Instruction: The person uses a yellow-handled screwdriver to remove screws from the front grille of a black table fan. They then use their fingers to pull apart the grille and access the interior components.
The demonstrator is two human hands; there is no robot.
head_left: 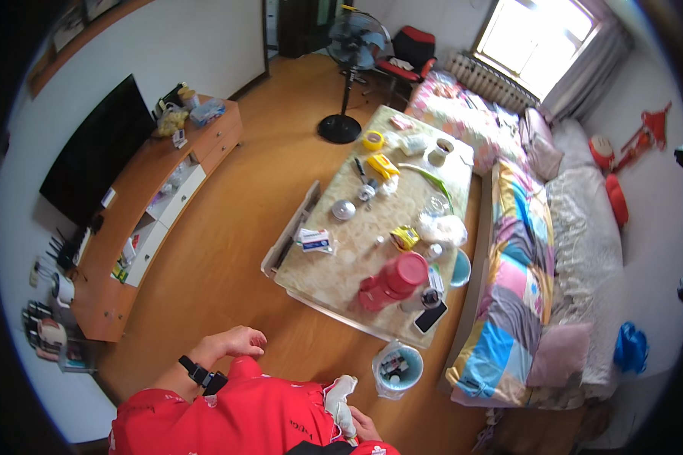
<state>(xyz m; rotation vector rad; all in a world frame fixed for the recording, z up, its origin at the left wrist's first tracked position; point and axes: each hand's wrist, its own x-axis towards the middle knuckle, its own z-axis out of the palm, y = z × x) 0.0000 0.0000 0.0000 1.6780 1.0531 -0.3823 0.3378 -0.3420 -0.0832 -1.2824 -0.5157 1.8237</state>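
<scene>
My left hand hangs low over the red clothing at my front, its fingers loosely bent and nothing in them. A black strap with a small device circles that wrist. My right hand is close against my body at the lower edge. It appears closed on a crumpled white cloth, which sticks up beside its fingers; part of this hand is hidden. Ahead of it on the floor stands a light-blue bin with a plastic liner and several small items inside.
A marble-patterned table carries a red jug, a phone, a metal lid, yellow packets and a green onion. To the left is a TV cabinet. A fan stands far ahead; a covered sofa lines the right.
</scene>
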